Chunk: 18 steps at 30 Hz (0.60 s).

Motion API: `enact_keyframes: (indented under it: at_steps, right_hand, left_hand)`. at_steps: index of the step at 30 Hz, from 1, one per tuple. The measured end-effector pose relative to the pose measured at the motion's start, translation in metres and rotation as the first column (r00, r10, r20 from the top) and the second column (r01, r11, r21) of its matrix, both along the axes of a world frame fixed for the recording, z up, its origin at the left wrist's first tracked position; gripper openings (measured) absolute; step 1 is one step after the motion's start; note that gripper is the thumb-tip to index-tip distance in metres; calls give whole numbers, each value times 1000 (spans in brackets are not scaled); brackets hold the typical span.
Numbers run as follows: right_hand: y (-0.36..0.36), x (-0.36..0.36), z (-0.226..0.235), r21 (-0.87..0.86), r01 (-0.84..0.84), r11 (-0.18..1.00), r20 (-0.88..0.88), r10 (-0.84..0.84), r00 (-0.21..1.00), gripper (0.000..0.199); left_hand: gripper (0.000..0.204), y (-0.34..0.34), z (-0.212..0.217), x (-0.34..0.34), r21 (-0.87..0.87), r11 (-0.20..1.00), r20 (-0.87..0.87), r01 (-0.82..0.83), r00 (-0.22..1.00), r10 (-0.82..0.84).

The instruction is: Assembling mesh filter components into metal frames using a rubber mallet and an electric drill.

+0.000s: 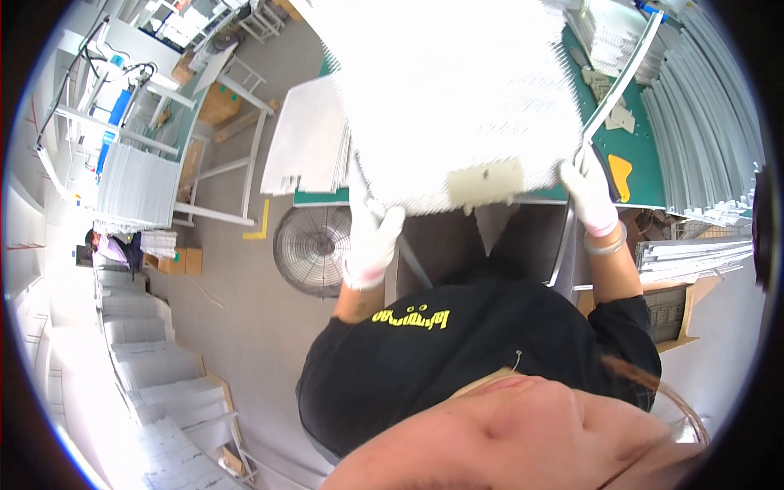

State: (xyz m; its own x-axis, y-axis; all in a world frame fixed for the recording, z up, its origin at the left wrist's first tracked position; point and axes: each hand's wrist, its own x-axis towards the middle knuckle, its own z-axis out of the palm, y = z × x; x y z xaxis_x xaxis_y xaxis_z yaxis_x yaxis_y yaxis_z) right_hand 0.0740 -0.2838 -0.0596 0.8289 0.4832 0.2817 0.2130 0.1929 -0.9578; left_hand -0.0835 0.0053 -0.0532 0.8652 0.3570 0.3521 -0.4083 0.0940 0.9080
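Over the green bench (651,184): broad white panel (457,98)

Left hand (374,245) pinches its near left corner, thumb on top; right hand (590,196) grips the near right, fingers partly hidden. I judge it light, fairly stiff, toothed edges easily bent. I'd hold both near corners, squeezing softly.

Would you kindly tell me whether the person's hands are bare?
No, white gloves cover both the left hand and the right hand.
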Motion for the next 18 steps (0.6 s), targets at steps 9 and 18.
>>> enact_keyframes:
  at_steps: [9, 18]
  right_hand:
    - [46, 0, 64, 215, 29, 976, 176, -68, 982, 28]
    - [43, 68, 74, 260, 345, 902, 337, -419, 843, 26]
  left_hand:
    - [11, 18, 27, 8, -152, 895, 151, -420, 885, 441]
    - [17, 54, 57, 107, 381, 867, 292, -322, 931, 217]
